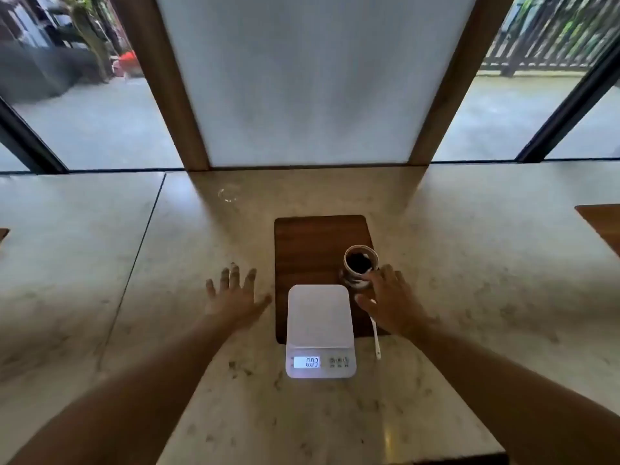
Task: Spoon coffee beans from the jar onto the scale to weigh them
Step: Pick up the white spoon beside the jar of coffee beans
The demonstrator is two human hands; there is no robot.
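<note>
A white digital scale (319, 313) sits on the near end of a dark wooden board (312, 243), its lit display reading 0.03 and its platform bare. Behind it to the right stands an open glass jar (360, 263) with dark coffee beans inside. A white spoon (375, 337) lies along the board's right edge, its bowl end hidden under my right hand (392, 300). That hand hovers with fingers spread, fingertips touching or nearly touching the jar's near side. My left hand (235, 293) is flat and spread over the counter, left of the board, holding nothing.
The pale marble counter (469, 263) runs wide on both sides. A small clear glass lid or dish (229, 193) lies at the back left. Another wooden board's corner (604, 226) shows at the right edge. A frosted panel and windows stand behind the counter.
</note>
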